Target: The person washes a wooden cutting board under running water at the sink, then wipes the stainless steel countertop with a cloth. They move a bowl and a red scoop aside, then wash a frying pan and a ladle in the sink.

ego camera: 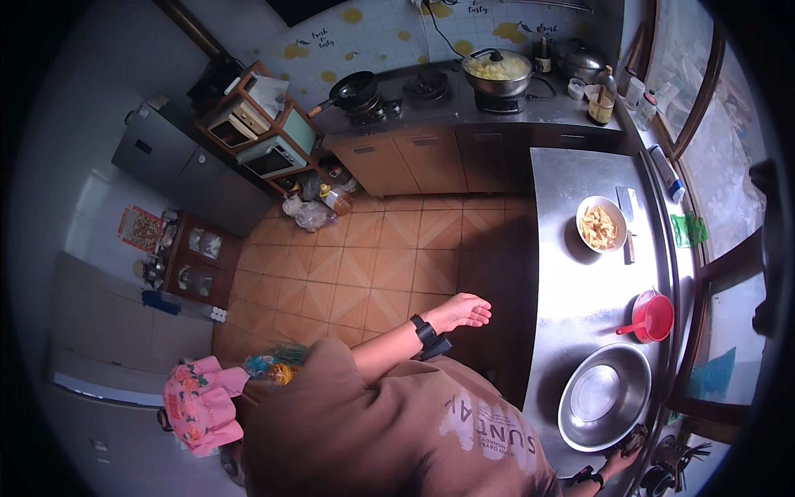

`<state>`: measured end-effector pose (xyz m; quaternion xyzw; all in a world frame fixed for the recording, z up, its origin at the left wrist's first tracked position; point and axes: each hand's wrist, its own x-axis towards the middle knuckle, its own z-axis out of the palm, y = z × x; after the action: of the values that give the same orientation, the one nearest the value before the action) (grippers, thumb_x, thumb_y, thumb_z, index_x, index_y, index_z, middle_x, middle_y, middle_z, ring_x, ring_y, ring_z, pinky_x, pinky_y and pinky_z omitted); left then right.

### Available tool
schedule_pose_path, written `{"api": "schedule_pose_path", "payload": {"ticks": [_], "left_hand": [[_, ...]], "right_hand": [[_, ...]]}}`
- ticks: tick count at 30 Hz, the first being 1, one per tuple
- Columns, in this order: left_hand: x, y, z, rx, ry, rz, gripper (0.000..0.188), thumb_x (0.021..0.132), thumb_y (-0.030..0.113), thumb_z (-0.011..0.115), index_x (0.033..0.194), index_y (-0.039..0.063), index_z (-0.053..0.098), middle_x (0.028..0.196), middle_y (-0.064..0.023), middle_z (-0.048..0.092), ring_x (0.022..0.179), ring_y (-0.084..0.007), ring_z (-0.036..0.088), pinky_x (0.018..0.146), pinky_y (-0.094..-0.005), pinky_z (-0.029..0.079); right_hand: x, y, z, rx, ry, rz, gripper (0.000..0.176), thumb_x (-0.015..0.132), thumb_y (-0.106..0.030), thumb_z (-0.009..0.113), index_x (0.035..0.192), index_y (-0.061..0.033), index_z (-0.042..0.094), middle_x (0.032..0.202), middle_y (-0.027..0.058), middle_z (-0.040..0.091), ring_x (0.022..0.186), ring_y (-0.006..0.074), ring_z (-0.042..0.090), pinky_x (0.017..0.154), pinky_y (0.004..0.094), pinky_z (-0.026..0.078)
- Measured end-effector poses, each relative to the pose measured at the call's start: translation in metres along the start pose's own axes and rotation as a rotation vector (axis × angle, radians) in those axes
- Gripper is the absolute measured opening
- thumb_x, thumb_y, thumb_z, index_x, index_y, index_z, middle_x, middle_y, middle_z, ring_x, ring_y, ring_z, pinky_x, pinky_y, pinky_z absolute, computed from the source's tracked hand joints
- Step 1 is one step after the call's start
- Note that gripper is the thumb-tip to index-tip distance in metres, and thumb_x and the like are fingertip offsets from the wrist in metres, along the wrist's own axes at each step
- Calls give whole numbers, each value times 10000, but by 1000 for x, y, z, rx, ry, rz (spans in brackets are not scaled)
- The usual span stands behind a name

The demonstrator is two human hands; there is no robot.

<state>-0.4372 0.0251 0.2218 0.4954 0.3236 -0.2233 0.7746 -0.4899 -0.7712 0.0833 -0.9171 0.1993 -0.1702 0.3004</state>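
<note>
My left hand (469,310) is held out over the floor, away from the steel counter (574,304), fingers extended and nothing in it. At the lower right, my right hand (620,463) grips a dark crumpled item (632,440), perhaps a rag or scrubber; its exact kind is unclear. This item is by the rim of a wide stainless steel basin (599,391), which holds no visible contents. Just beyond the basin lies a red plastic dipper (653,317). Farther along the counter, a white bowl (618,243) contains cut yellowish pieces (597,227), with a cleaver (627,202) beside it.
A lidded pan (497,81) of pale yellow food sits on an electric burner on the back counter. Nearby are a black wok (354,90) and a bottle (601,99). A utensil holder (671,452) is near my right hand. Bags and an oil bottle (336,199) lie on the tiled floor.
</note>
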Motion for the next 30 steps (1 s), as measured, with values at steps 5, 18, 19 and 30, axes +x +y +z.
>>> {"api": "schedule_pose_path", "payload": {"ticks": [5,18,19,30], "left_hand": [[0,-3,-30,-32,44,-30,308,1099,259,566,1243,3,662,1134,-146,741,1028,-254,744,894,-373,624],[44,119,-136,-16,-126,98,294,1098,250,548,1213,5,664,1102,-136,737,994,-236,739,867,-360,618],[36,127,-153,-9,-111,116,290,1099,248,545,1212,7,663,1099,-134,736,986,-230,738,863,-357,618],[-5,158,-304,-349,-95,175,302,1114,234,538,1271,7,660,1136,-123,748,1025,-224,736,907,-347,610]], "right_hand": [[-73,-101,-27,-38,441,-376,462,965,-167,769,1358,14,606,1329,189,655,1149,303,668,1013,461,561],[-99,-528,74,427,151,-373,287,1045,102,471,1240,16,664,1213,112,647,1036,206,654,934,303,541],[-108,-557,112,477,21,-398,281,1025,128,483,1202,27,676,1175,113,653,1040,220,661,909,323,555],[-173,-835,277,371,-669,-805,239,883,137,597,1019,-13,724,998,111,677,842,241,690,717,335,547]]}}
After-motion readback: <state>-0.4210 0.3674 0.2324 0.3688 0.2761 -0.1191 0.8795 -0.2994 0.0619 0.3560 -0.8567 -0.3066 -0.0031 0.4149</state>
